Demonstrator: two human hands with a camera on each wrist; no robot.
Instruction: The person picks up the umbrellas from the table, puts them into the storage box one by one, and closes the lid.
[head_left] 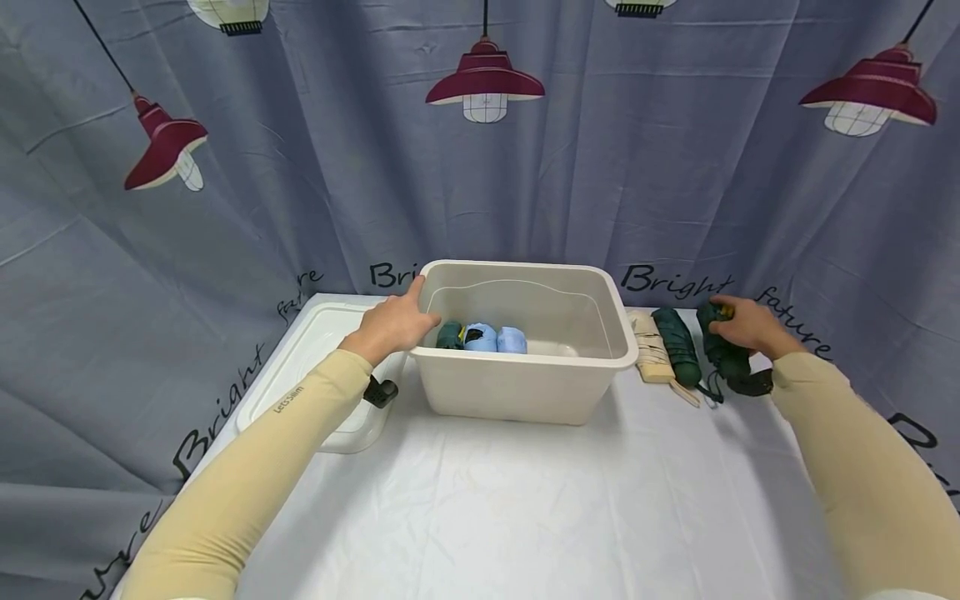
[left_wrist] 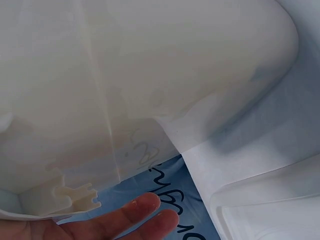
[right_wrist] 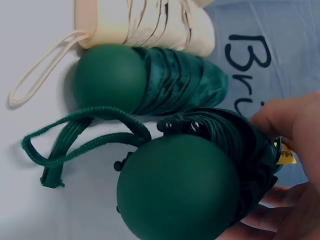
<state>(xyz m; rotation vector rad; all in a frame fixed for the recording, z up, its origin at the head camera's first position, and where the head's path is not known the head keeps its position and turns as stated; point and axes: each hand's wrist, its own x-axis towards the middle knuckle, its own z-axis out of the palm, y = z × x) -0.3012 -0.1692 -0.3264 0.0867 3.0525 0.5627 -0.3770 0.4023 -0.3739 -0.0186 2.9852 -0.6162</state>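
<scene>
3 folded umbrellas lie in a row on the white table point(head_left: 525, 500) to the right of the bin. Nearest the right edge is the dark green umbrella point(head_left: 726, 354), and the right hand point(head_left: 750, 327) is on its far end, fingers curled round the canopy; in the right wrist view the fingers point(right_wrist: 287, 117) wrap the pleated fabric while the rounded handle knob point(right_wrist: 177, 187) points toward the camera. Judgement: light, rigid core under soft slippery fabric, so a grip round the middle of the body or at the hard knob should hold best; the loose wrist strap point(right_wrist: 75, 140) could snag. Just beside it sits a second green umbrella point(head_left: 677, 346), then a cream umbrella point(head_left: 651, 348) touching that one. Left hand point(head_left: 393, 321) rests on the left rim of the beige bin point(head_left: 525, 383), fingers together over the edge. Inside are 3 more rolled umbrellas, 1 green point(head_left: 450, 335) and 2 light blue point(head_left: 495, 338). Bin lid point(head_left: 315, 367) lies flat on the far left, grey lamp-print curtain point(head_left: 300, 167) behind.
</scene>
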